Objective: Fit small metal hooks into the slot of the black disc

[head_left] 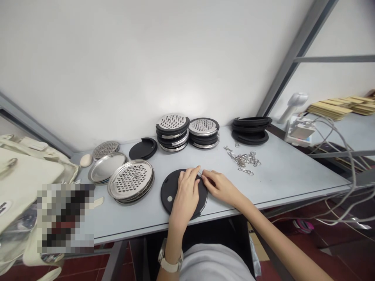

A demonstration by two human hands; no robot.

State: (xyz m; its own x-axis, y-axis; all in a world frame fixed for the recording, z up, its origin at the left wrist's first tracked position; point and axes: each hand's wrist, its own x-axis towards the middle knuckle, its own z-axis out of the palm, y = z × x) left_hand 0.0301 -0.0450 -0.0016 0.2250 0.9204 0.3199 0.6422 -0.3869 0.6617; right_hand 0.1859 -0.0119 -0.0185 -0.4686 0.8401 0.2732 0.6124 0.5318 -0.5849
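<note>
A round black holder (170, 186) lies underside up near the table's front edge, a bright metal rim showing at its right side. My left hand (186, 193) rests on top of it, fingers stretched forward and thumb near its upper right edge. My right hand (218, 185) is closed in a pinch at that same edge. Between the two hands shows a bit of a small metal clip (200, 174), at my right fingertips. Several similar metal clips (244, 159) lie in a loose pile to the right, beyond my right hand.
Round grater plates (131, 180) and smooth metal discs (107, 168) are stacked at left. Grater-topped black stacks (172, 132) stand at the back, near a lone black holder (143, 149). More black holders (250, 130) sit back right. Cables (351, 164) hang at right; a cream bag (29, 168) is at left.
</note>
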